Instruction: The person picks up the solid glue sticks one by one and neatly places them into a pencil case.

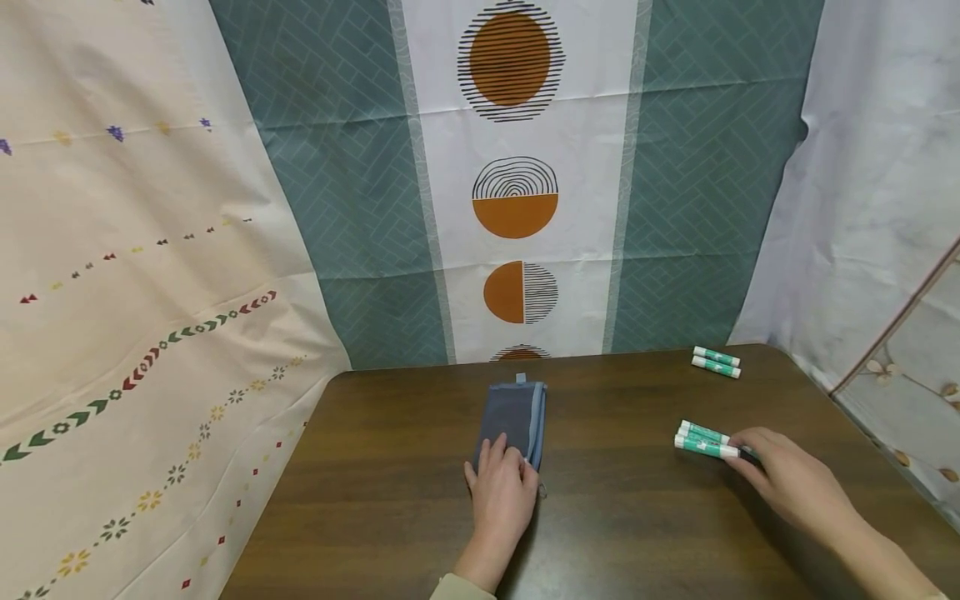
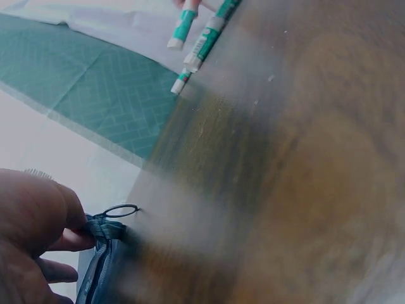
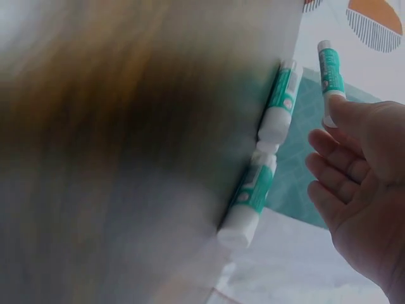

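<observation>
A dark blue zip pouch (image 1: 513,410) lies flat near the middle of the table. My left hand (image 1: 501,492) is on its near end; in the left wrist view, the fingers pinch the pouch's corner (image 2: 104,229) beside a small dark loop (image 2: 120,211). To the right, my right hand (image 1: 795,483) pinches a green and white glue stick (image 3: 330,69) by one end between thumb and fingertips. The other right fingers are loosely curled. Right beside the held stick, similar glue sticks (image 1: 701,430) lie on the table, partly hidden by it.
Two more glue sticks (image 1: 716,362) lie side by side near the back right edge of the brown wooden table (image 1: 390,500). A green and white patterned cloth (image 1: 697,208) hangs behind the table. Cream cloth (image 1: 150,250) drapes along the left side, pale cloth (image 1: 885,167) along the right.
</observation>
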